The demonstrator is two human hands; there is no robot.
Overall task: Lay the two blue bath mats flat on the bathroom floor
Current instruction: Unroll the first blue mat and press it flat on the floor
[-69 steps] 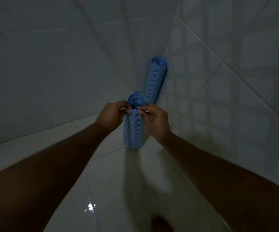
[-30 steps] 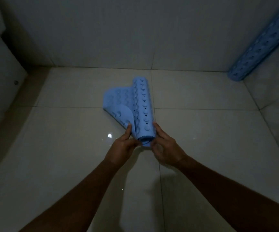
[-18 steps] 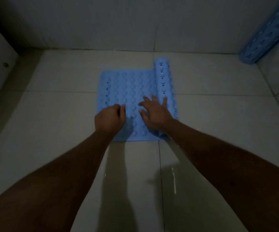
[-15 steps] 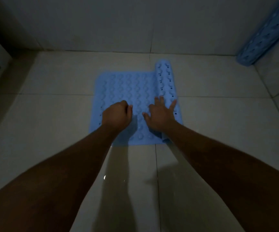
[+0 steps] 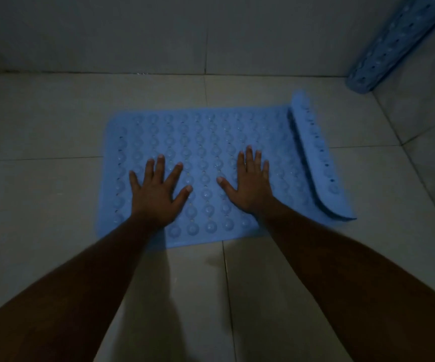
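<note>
Blue bath mat (image 5: 211,142): pressed onto floor (image 5: 41,121) by left hand (image 5: 156,194) and right hand (image 5: 250,186), fingers splayed flat; right edge curled. Second mat (image 5: 394,45): rolled, leaned in corner.

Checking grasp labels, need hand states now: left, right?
Left hand: open, palm flat on the unrolled blue mat, holding nothing.
Right hand: open, flat on the same mat, holding nothing.

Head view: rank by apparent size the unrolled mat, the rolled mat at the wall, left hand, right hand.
1. unrolled mat, far the largest.
2. rolled mat, partly cut off by the frame and farther away, so its true size is unsure.
3. left hand and right hand: alike, no ranking.
</note>
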